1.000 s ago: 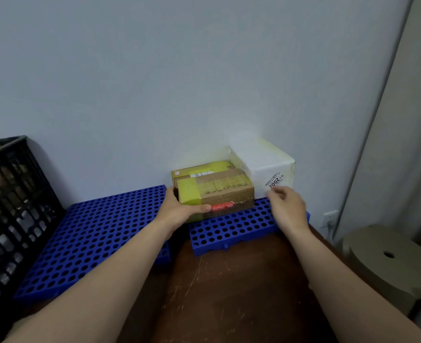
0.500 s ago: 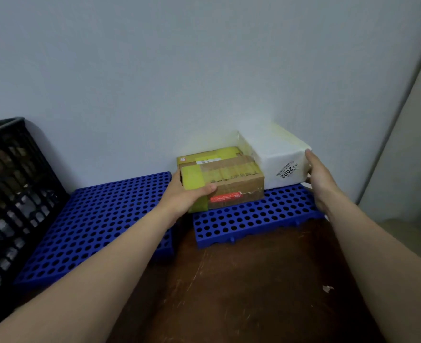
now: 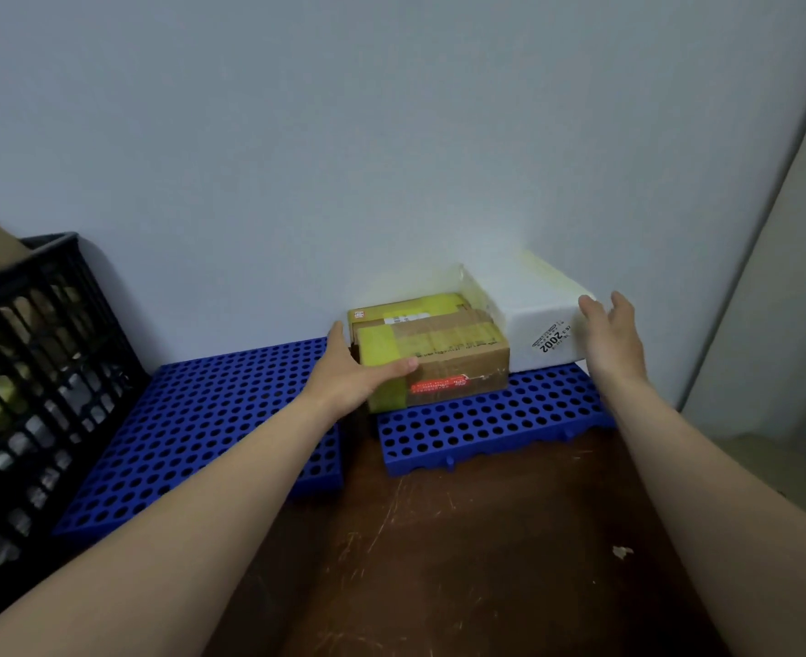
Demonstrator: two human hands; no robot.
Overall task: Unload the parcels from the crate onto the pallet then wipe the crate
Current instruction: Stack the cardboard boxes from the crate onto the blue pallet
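Okay, my right hand has swung from the front of the white foam parcel to its right end and now sits just beside that corner, fingers straight, holding nothing. My left hand hasn't moved: it grips the left front corner of the cardboard parcel, thumb on the front face. Both parcels sit side by side, touching, on the right pallet tile, backs at the wall. Looks like squaring-up is nearly done. The cardboard's left end sits right at the tile edge by the gap, and the foam's right end is near the other edge, so there's no slack here. The left pallet tile is free. The crate at far left seems to hold more, so wiping comes later.
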